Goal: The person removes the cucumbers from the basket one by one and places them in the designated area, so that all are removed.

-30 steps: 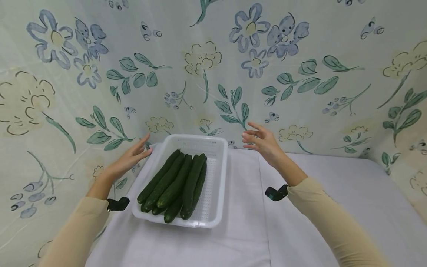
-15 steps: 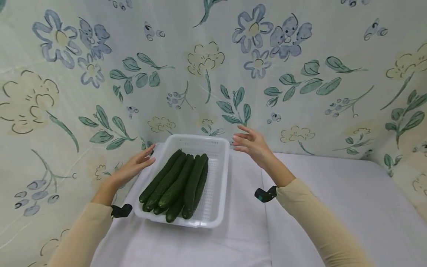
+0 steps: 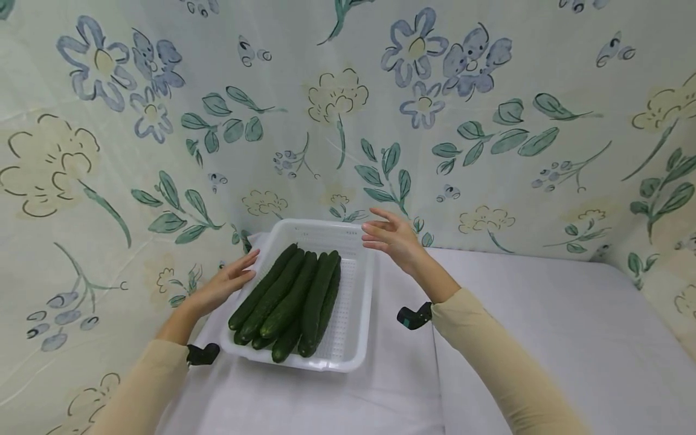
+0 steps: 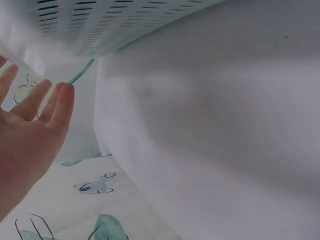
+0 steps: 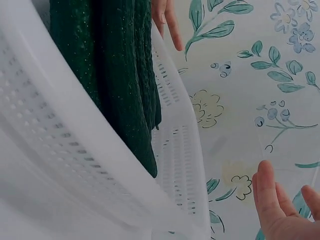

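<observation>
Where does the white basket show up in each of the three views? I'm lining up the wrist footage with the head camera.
Head: the white basket sits centre frame on the white table cover, with cucumbers inside.
Left wrist: only its slotted underside and wall, top left, above the left hand.
Right wrist: its perforated wall sweeps across the left half of the picture; the right hand is bottom right.
Shared landmark: the flowered cloth behind.

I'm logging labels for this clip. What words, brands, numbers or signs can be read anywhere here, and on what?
None can be read in any view.
The white basket and the cucumbers carry no label.
The floral cloth shows only drawn flowers and leaves.
The black wrist mounts show no legible marking.
</observation>
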Available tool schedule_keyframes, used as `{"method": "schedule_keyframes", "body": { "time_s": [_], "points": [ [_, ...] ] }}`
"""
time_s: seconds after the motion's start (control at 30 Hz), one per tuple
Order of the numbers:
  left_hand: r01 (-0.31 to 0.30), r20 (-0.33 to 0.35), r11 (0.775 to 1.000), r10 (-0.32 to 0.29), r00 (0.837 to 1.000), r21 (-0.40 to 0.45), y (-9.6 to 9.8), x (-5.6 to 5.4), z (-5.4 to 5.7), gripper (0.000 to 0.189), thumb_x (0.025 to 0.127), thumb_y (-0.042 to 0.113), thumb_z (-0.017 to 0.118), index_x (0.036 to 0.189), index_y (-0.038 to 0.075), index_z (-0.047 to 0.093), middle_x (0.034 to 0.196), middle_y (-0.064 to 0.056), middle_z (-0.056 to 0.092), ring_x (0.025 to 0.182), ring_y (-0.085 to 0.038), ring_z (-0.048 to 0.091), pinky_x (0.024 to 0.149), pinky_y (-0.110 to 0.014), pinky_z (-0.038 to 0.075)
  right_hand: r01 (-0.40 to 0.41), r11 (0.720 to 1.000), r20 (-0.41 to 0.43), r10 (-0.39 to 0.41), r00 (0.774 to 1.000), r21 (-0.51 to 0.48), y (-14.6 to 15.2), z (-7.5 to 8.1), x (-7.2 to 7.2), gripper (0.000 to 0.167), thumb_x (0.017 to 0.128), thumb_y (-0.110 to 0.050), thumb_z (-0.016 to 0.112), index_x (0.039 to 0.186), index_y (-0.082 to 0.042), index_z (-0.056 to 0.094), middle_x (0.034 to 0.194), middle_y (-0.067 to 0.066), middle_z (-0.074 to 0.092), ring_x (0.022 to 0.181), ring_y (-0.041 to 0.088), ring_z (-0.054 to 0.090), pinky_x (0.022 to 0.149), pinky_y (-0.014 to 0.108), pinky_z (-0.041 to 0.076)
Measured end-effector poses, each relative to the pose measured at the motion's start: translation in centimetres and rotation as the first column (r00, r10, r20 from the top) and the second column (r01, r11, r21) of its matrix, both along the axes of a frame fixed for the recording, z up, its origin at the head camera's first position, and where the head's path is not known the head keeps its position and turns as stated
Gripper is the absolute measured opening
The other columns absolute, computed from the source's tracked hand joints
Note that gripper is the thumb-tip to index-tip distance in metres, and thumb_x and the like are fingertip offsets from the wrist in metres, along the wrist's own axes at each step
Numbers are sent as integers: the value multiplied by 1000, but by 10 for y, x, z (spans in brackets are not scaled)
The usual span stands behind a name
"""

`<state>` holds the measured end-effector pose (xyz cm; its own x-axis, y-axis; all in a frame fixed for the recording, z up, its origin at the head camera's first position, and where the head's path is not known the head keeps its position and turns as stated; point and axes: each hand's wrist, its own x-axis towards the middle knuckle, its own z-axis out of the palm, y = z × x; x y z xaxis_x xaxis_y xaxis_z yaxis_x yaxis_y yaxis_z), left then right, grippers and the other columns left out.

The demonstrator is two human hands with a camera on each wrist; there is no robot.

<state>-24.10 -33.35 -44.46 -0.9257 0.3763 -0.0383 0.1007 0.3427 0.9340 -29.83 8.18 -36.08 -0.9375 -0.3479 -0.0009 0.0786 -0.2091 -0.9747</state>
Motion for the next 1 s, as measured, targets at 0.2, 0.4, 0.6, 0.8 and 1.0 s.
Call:
{"method": "schedule_keyframes", "body": {
  "time_s": [0.2, 0.4, 0.6, 0.8, 1.0],
  "points": [
    [-12, -19, 1000, 12, 1000, 5, -1, 0, -8, 61, 108, 20, 46, 161, 12, 18, 162, -26, 11, 140, -46, 27, 108, -56, 31, -5, 1000, 25, 5, 1000, -10, -14, -6, -3, 62, 99, -6, 62, 154, -7, 34, 128, 16, 53, 105, 32, 64, 96, 43, 50],
    [-25, -15, 999, 25, 1000, 20, -1, 0, -10, 59, 107, 17, 48, 160, 10, 21, 161, -27, 11, 139, -45, 29, 107, -61, 29, -17, 1000, 39, 18, 999, -19, -26, -11, -5, 63, 99, -3, 60, 155, -4, 32, 127, 17, 53, 96, 24, 67, 96, 42, 50],
    [-36, 22, 998, 35, 999, 59, -1, 1, -11, 60, 107, 19, 48, 160, 10, 21, 162, -24, 11, 144, -40, 19, 108, -48, 34, -12, 1000, 67, 13, 998, -20, -40, -17, -7, 61, 98, -1, 60, 154, -3, 34, 133, 24, 50, 86, 19, 67, 92, 41, 52],
    [-41, 46, 994, 36, 998, 102, 1, 3, -12, 59, 107, 19, 47, 160, 10, 21, 163, -22, 9, 147, -40, 10, 111, -47, 31, 11, 1000, 89, -11, 996, -3, -54, -22, -8, 57, 98, -1, 61, 151, -4, 40, 133, 25, 53, 85, 21, 66, 91, 42, 53],
    [-54, 65, 989, 45, 997, 141, 2, 5, -12, 59, 108, 20, 45, 160, 11, 19, 162, -26, 4, 146, -42, 3, 111, -63, 16, 35, 996, 95, -43, 995, 83, -66, -30, -8, 58, 97, -9, 67, 149, -4, 44, 135, 26, 54, 84, 22, 67, 90, 46, 53]
  ]
}}
